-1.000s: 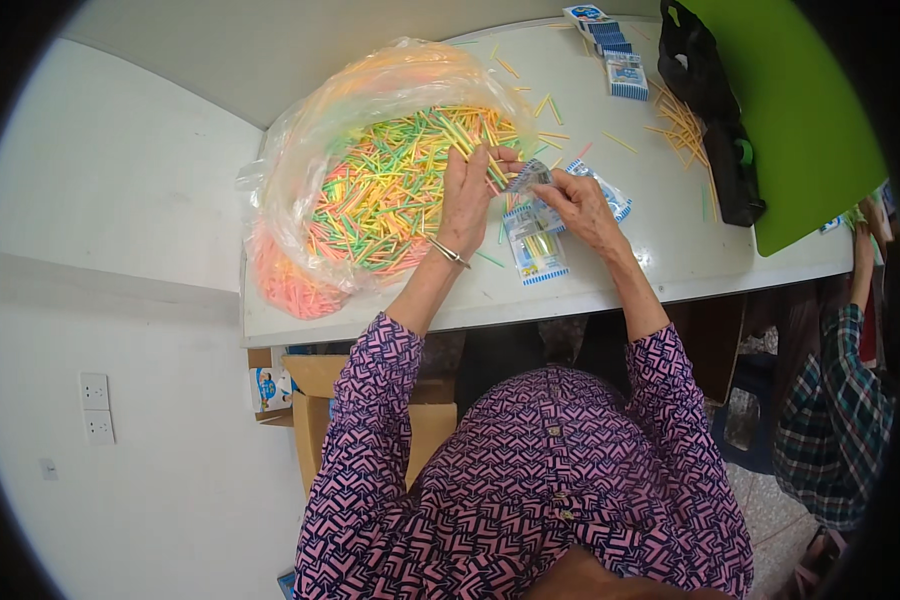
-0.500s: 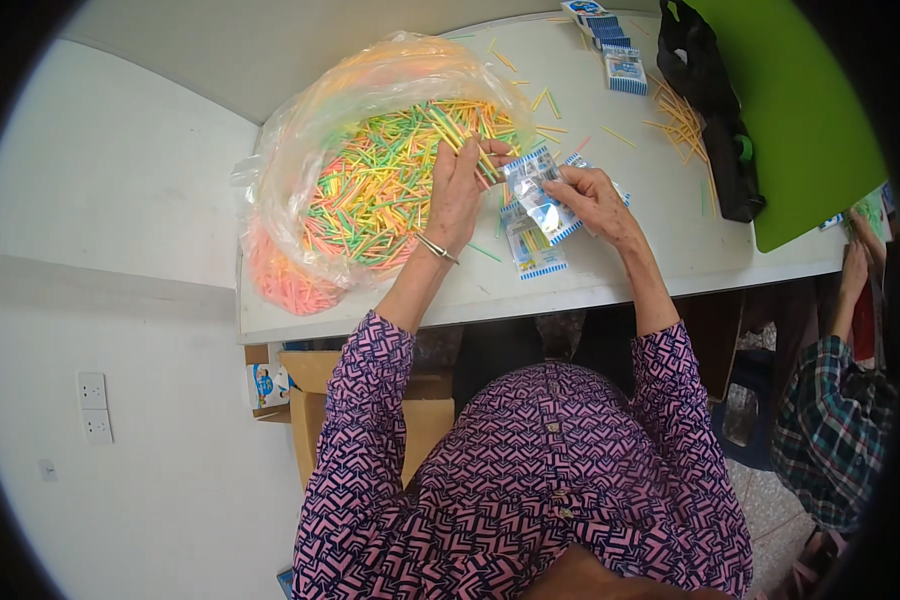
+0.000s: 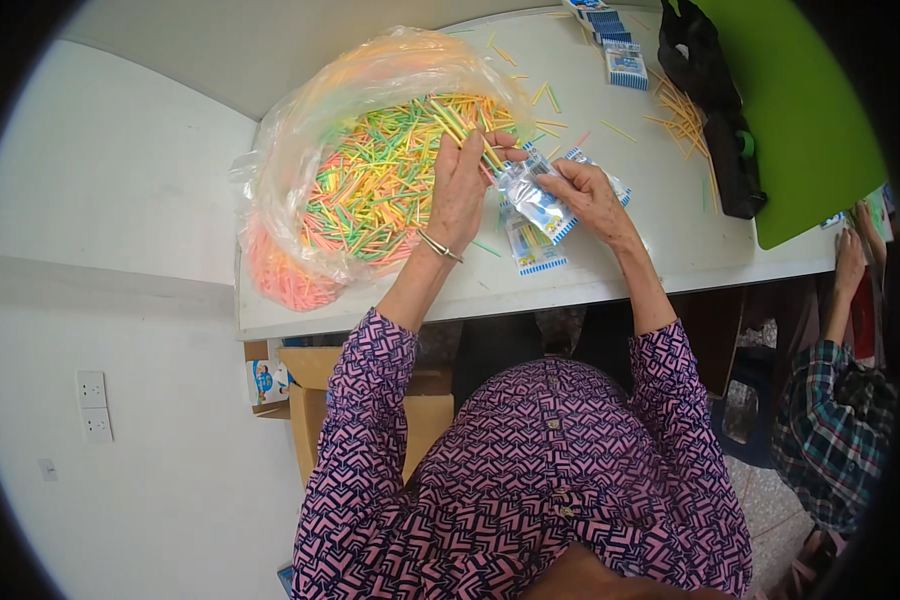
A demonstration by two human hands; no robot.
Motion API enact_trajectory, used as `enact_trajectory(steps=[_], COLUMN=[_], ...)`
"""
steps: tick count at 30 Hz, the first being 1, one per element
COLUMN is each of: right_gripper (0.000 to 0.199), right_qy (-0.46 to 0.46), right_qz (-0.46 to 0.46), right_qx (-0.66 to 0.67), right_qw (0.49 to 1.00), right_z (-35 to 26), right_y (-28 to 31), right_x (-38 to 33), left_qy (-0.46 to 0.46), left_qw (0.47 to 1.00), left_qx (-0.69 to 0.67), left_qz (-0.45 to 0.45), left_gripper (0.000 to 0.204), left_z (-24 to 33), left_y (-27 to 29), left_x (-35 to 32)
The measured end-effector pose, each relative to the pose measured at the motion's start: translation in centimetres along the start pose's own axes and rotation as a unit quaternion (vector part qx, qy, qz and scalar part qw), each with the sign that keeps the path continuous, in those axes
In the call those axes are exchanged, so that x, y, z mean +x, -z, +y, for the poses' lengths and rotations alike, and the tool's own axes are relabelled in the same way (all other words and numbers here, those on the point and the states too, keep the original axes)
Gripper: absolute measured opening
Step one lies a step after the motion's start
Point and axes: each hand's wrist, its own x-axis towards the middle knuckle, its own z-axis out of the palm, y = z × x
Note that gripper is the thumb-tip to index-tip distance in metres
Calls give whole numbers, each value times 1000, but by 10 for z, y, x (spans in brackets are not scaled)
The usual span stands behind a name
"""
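Straws [image 3: 458,125] bunched in left hand [image 3: 458,195], fingers closed round them; right hand [image 3: 588,200] pinches packet [image 3: 542,207], four o'clock from bunch. I judge it not yet filled. Straw-filled packet [image 3: 532,246] lies at six o'clock; bag [image 3: 282,185], nine o'clock, holds plenty.

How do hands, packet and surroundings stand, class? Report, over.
Left hand holding sticks; right hand pinching packet. Stick ends near packet's edge. Other packets underneath; no obstruction seen.
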Motion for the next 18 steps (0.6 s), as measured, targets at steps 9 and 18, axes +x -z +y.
enact_trajectory(steps=[9, 18], right_gripper=[28, 27], right_qy=[30, -6], right_qz=[-30, -64], right_qx=[-59, -2], right_qw=[997, 998], right_z=[4, 6], right_y=[5, 9], right_x=[-5, -12], left_qy=[-13, -31], left_qw=[1000, 999], left_qx=[-20, 25], left_qz=[17, -33], left_gripper=[21, 26], left_z=[15, 9], left_y=[-4, -14], left_x=[1, -2])
